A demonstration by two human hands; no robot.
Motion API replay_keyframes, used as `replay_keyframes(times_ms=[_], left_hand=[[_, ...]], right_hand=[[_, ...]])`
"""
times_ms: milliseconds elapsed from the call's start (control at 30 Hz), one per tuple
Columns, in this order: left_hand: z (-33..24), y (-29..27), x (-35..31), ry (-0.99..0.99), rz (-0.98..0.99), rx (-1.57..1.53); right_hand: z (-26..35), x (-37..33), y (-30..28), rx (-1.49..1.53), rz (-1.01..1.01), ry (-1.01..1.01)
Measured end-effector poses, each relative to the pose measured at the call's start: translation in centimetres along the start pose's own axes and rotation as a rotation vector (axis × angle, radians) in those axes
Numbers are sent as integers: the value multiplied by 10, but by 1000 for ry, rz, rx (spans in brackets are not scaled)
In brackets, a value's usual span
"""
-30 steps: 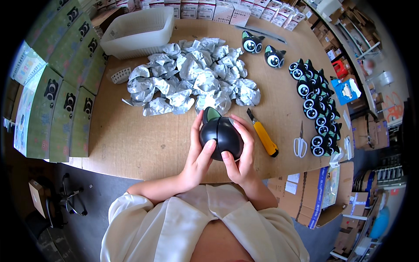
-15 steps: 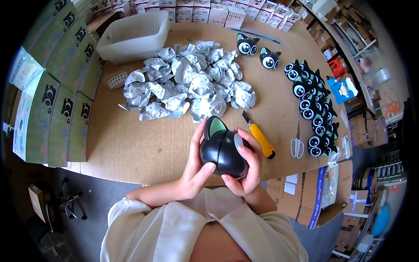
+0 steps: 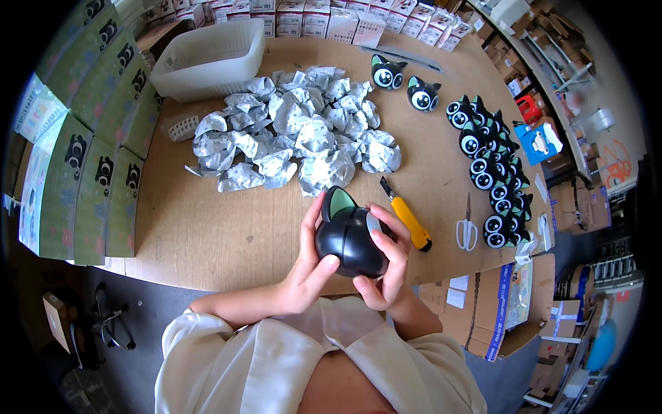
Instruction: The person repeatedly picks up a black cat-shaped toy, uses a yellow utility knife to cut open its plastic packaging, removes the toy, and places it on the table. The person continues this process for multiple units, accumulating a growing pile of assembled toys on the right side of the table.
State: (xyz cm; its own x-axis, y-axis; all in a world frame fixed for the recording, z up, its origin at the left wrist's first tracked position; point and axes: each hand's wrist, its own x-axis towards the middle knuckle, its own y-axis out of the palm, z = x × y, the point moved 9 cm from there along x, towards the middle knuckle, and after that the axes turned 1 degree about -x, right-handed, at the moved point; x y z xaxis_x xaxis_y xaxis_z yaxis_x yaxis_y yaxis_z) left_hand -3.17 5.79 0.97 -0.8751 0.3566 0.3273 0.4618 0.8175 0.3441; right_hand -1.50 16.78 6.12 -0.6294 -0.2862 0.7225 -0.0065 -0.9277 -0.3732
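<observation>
Between my two hands is a round black cat-head figure (image 3: 345, 243), held above the table's near edge. One ear with a pale green inside points up, and a seam runs down the shell. My left hand (image 3: 309, 265) wraps its left side, thumb on the black surface. On the right side, my right hand (image 3: 390, 259) grips it, the fingers partly covering a white eye patch. A yellow utility knife (image 3: 409, 219) with its blade out lies just right of my hands. Beyond it rest white-handled scissors (image 3: 467, 231).
Crumpled silver wrapping (image 3: 303, 131) covers the table's middle, near a translucent bin (image 3: 207, 65). Several black cat heads (image 3: 493, 172) line the right side; two (image 3: 422, 94) stand farther back. Green boxes (image 3: 89, 152) are stacked at left, white boxes (image 3: 317, 21) at the back. An open carton (image 3: 483, 310) stands lower right.
My right hand's fingers have shifted slightly on the cat head, the thumb moving a little. The cat head stays nearly in place. The whole view has shifted slightly.
</observation>
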Motion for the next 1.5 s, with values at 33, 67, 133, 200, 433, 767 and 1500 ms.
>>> replay_keyframes(times_ms=[33, 67, 133, 200, 433, 767, 1500], left_hand=[[6, -4, 2, 3, 33, -47], [13, -8, 3, 4, 69, -90], [17, -7, 1, 76, 143, -150], [5, -5, 4, 163, 217, -160], [-5, -19, 13, 53, 169, -180], [-10, -17, 10, 90, 122, -30], [-6, -16, 10, 34, 7, 83]], right_hand=[[0, 2, -3, 21, 28, -1], [-5, 3, -7, 7, 54, 18], [-6, 1, -9, 189, 37, -9], [-19, -6, 1, 660, -63, 157], [-13, -10, -7, 75, -46, 64], [-26, -14, 10, 628, -98, 199], [-56, -42, 23, 943, -128, 549]])
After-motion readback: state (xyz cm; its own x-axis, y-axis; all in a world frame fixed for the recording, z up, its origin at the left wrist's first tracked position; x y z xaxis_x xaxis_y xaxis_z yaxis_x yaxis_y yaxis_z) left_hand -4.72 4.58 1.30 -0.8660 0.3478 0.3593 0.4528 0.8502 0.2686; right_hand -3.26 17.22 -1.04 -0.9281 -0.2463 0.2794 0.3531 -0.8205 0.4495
